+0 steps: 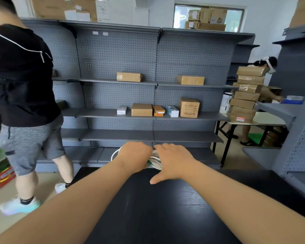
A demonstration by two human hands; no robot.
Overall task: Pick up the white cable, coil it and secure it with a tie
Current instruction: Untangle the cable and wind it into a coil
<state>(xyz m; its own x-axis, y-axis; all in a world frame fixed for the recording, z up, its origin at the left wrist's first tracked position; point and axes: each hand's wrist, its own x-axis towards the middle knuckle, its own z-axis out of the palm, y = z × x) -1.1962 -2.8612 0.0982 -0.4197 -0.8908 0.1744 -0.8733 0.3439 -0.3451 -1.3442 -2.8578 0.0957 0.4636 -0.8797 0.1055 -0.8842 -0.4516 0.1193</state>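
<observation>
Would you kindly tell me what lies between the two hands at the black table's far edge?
Head view: the coiled white cable, with a green bit on it, lies between the left hand and the right hand.

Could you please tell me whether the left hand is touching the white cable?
Touching. The head view shows the left hand closed over the white cable, with a loop emerging on its left and bundled strands on its right.

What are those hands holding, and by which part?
The left hand grips the white cable around the middle of its coiled bundle. The right hand lies open against the bundle's right end, with straight fingers, gripping nothing.
</observation>
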